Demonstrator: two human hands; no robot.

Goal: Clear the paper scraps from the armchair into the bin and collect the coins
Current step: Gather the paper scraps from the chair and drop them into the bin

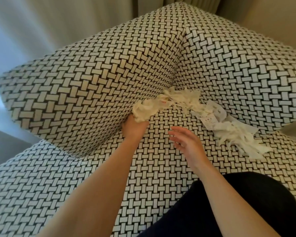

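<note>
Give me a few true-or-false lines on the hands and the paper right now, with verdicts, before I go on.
1. The left hand grips a clump of paper at the left arm's inner edge. True.
2. The right hand holds a coin. False: it is open and holds nothing.
3. More scraps lie along the right side of the seat. True.
4. A printed slip lies among them. True.
5. The bin stands on the seat. False: no bin is in view.
6. Coins lie in plain sight on the seat. False: none can be made out.
</note>
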